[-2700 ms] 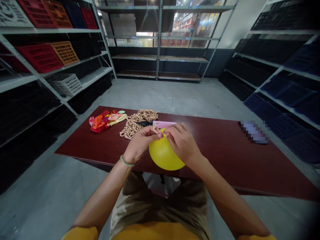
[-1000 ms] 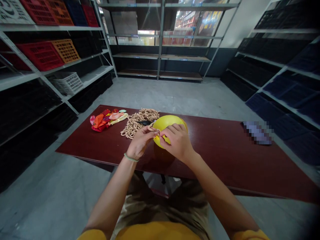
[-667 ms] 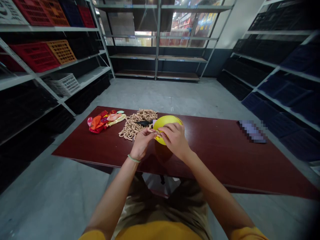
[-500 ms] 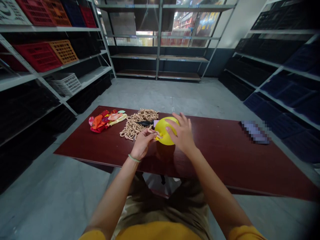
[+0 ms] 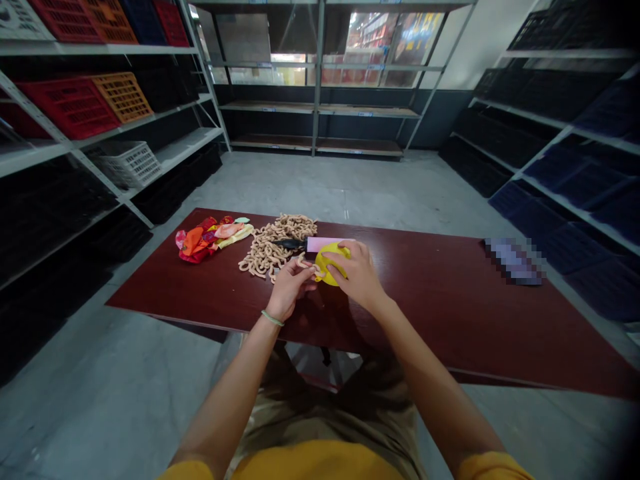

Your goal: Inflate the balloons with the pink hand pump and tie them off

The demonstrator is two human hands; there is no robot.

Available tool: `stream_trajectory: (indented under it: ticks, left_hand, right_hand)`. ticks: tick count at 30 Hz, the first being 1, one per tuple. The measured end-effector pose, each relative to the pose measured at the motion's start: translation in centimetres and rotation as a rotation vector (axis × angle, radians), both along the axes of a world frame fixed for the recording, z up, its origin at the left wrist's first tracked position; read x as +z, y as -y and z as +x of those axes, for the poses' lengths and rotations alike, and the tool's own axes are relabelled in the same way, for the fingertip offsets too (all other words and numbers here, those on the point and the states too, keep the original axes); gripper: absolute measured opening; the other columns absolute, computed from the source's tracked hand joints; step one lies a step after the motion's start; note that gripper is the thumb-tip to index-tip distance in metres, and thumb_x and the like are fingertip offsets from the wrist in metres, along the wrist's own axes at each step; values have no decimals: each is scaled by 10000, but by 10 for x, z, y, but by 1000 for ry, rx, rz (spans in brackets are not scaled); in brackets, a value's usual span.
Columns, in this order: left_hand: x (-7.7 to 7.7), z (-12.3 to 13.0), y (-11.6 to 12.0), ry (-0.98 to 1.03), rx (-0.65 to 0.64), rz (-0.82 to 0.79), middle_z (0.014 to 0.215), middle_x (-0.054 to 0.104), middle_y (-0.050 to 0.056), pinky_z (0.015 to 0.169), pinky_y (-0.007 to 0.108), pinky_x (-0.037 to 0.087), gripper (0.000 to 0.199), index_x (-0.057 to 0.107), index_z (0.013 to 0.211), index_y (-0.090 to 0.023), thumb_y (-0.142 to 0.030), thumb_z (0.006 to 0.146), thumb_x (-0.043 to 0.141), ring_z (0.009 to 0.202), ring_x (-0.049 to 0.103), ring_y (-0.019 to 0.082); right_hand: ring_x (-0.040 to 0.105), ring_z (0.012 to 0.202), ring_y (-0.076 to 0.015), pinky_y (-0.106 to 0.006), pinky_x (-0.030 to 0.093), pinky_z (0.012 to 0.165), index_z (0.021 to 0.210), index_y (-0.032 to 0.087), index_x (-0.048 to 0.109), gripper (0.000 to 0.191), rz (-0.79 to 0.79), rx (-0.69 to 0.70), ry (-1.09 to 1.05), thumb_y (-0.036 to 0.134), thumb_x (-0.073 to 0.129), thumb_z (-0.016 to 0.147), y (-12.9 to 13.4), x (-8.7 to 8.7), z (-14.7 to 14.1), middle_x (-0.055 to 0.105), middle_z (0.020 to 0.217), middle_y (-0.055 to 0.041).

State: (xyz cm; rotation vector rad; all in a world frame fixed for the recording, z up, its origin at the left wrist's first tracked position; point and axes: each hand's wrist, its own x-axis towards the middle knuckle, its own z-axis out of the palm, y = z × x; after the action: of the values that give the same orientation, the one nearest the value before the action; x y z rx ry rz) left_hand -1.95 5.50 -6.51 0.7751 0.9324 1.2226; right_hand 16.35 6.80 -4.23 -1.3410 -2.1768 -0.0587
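A yellow balloon [image 5: 330, 272], partly filled, is just above the table in front of me. My right hand [image 5: 359, 270] is curled over its far right side, fingers pressed into it. With thumb and fingers, my left hand [image 5: 291, 287] pinches a tan curled piece [image 5: 316, 270] beside the balloon's neck. Whether the piece goes around the neck is too small to tell. Behind the balloon lies a pink tube [image 5: 325, 244] with a black tapered end [image 5: 290, 245], resembling a hand pump. That end rests on a pile of similar tan curled pieces [image 5: 265, 247].
Flat balloons [image 5: 200, 241] in red, orange and yellow lie at the left of the dark red table [image 5: 440, 300]. A blurred flat item [image 5: 513, 261] lies at the right. Shelves with crates [image 5: 75, 107] stand left and right, and a metal rack [image 5: 316, 110] stands behind.
The yellow balloon has become smaller, and my right hand has closed in around it. More of the pink tube shows behind. My left hand keeps its pinch. The view has tilted slightly.
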Motion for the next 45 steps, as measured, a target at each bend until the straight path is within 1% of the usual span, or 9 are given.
stream_trajectory:
  ticks: [5,10,17,24,28,33,38,43,45]
  left_hand:
    - [-6,2,-1,95,-17,11,824,685,20,691,231,562,275,605,829,-144,-255,683,810,722,660,107]
    - [-10,7,-1,154,-10,37,862,707,35,772,245,545,245,606,833,-137,-217,702,797,773,673,113]
    - [-12,8,-1,103,-13,44,839,705,28,673,195,510,225,622,819,-141,-220,698,793,740,657,101]
    - [0,3,3,103,-48,62,763,649,-2,589,190,472,256,624,835,-149,-286,704,795,655,600,84]
    - [9,-3,3,4,-65,97,756,636,4,535,182,437,267,626,863,-155,-343,739,770,594,556,74]
    - [11,-22,-6,-111,35,149,715,588,-17,469,173,366,255,626,840,-174,-404,780,717,512,479,57]
    - [-3,-44,-19,-526,-142,123,668,626,2,430,210,333,215,713,834,-180,-349,706,750,471,482,101]
    - [-6,-58,-23,-534,155,198,781,673,48,579,260,451,182,723,801,-221,-226,633,791,671,594,192]
    - [-3,-62,-22,-529,199,222,856,677,70,666,291,479,142,721,754,-222,-228,634,797,762,613,220]
  right_hand:
    - [301,1354,-309,-508,283,1106,1099,297,703,258,3,123,42,350,597,870,3,-7,-1,454,1389,-65]
    - [333,1346,-305,-519,311,1064,968,281,719,165,-23,114,28,364,611,875,6,-12,-2,484,1418,-34]
    - [405,1291,-270,-489,292,1064,879,274,715,141,-8,108,-27,352,599,898,8,-16,-1,575,1326,-13]
    - [407,1292,-255,-500,254,1087,916,267,682,162,-24,107,-8,343,541,937,10,-11,-1,613,1269,-20]
    - [458,1233,-245,-466,298,1054,966,249,657,172,-32,72,-35,318,499,957,10,-6,-1,624,1223,-47]
    - [513,1163,-243,-446,348,1001,949,234,639,136,-39,64,-93,278,510,948,4,-5,1,640,1176,-56]
    - [573,1036,-214,-409,432,920,868,232,639,149,-100,102,-287,317,535,933,-6,-9,5,658,1073,-40]
    - [541,1013,-243,-440,453,914,831,237,678,156,-85,42,-426,364,600,880,-16,1,5,612,1005,-67]
    - [529,1002,-243,-441,458,907,832,239,692,157,-107,40,-453,373,617,865,-19,8,3,590,978,-66]
